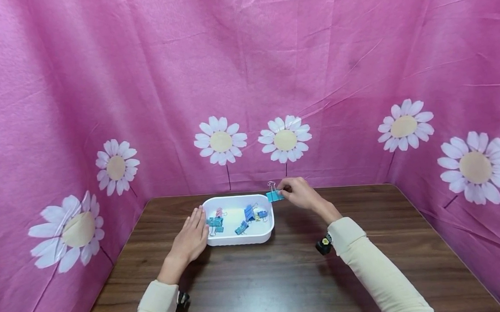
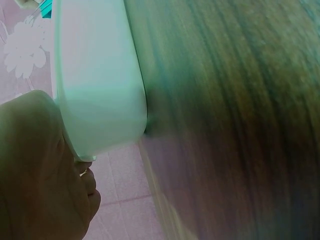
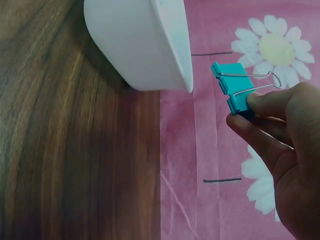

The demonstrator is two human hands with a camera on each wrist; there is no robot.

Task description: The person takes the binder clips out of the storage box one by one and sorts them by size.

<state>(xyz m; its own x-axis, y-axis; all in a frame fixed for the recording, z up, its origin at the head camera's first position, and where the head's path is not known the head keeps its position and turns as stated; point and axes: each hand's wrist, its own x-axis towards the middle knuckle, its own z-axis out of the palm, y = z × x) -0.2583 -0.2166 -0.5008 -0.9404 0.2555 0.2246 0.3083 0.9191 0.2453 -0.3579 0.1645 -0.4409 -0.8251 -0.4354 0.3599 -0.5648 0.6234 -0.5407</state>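
Note:
A white plastic tub point(image 1: 239, 240) stands on the wooden table and holds several binder clips in blue, teal and pink. My left hand point(image 1: 191, 238) rests with straight fingers against the tub's left end; the left wrist view shows the palm side of that hand point(image 2: 45, 170) along the tub wall point(image 2: 100, 100). Beyond the tub's right end, my right hand point(image 1: 302, 193) pinches a large teal binder clip point(image 1: 274, 196) between thumb and fingertips. In the right wrist view the clip point(image 3: 235, 86) has its wire handles extended, and it is raised beside the tub's rim.
The brown table point(image 1: 255, 281) reaches back to a pink curtain point(image 1: 246, 72) printed with white daisies, which also hangs at both sides. A dark wrist device point(image 1: 323, 245) sits by the right cuff, and another point(image 1: 183, 299) by the left cuff.

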